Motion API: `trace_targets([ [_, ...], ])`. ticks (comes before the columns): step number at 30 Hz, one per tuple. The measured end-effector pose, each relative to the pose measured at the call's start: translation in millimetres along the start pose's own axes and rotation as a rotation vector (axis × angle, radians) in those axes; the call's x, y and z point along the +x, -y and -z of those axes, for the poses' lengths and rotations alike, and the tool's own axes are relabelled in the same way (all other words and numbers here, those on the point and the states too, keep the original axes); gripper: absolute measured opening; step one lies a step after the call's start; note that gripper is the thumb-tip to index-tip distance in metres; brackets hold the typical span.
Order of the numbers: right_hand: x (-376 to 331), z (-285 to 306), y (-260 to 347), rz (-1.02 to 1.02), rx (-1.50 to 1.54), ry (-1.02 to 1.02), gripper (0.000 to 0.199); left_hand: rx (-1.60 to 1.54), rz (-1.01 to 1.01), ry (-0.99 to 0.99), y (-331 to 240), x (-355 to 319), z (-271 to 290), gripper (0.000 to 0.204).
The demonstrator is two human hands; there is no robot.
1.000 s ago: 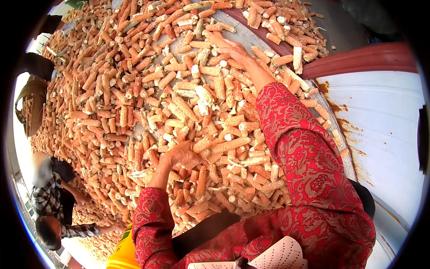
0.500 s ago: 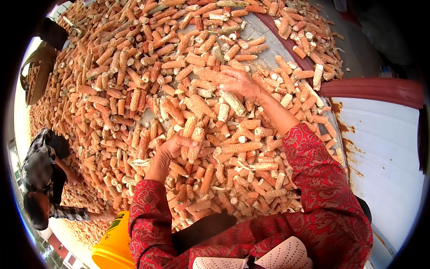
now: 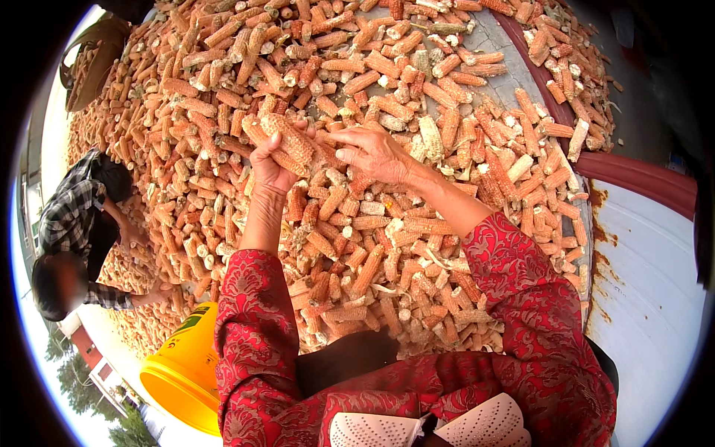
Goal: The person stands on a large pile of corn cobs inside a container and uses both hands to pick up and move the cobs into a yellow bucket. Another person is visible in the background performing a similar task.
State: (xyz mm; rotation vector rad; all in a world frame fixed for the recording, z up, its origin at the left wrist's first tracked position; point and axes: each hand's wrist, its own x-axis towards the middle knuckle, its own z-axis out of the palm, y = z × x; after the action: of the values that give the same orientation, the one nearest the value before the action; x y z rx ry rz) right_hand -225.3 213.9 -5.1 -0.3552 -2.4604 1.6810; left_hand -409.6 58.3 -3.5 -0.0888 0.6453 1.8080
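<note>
Orange, shelled-looking corn cobs (image 3: 372,276) lie in a thick heap around both hands. My left hand (image 3: 272,170) is closed on a pair of corn cobs (image 3: 289,141), its thumb lying over them. Close beside it, my right hand (image 3: 376,154) reaches in from the right with its fingers bent round another corn cob (image 3: 322,155). This cob is partly smeared and covered by the fingers. Both hands are above the heap, nearly meeting.
A yellow bucket (image 3: 182,372) stands at the lower left by my sleeve. Another person in a checked shirt (image 3: 71,201) bends over the heap at the left. A dark red metal edge (image 3: 633,171) and a rust-stained white panel (image 3: 648,261) border the right side.
My left hand has risen away from me with its cobs. My right hand has come left toward it, bringing a cob along. The whole view has shifted somewhat.
</note>
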Motion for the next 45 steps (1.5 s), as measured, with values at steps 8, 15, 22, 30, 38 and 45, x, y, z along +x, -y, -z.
trace_targets([
  [8, 57, -78, -21, -0.183, -0.634, 0.038, 0.027, 0.209, -0.071, -0.296, -18, -19, 46, 0.055],
  [15, 33, -103, -23, -0.040, -0.957, -0.128, 0.059, 0.123, -0.019, -0.244, -1, -20, 45, 0.053],
  [22, 44, -107, -28, -0.123, -0.680, -0.216, 0.043, 0.111, -0.045, -0.329, -4, -24, 72, 0.049],
  [30, 21, -79, 2, -0.208, -0.311, -0.197, 0.025, 0.030, -0.064, -0.089, 6, -12, 60, 0.057],
  [38, -45, 144, -45, -0.290, -0.571, -0.026, 0.017, 0.018, 0.084, 0.271, 29, 14, -43, 0.051],
  [45, -123, 278, -130, -0.614, -0.744, -0.385, 0.034, -0.001, 0.113, 0.189, 53, 12, -71, 0.051],
])
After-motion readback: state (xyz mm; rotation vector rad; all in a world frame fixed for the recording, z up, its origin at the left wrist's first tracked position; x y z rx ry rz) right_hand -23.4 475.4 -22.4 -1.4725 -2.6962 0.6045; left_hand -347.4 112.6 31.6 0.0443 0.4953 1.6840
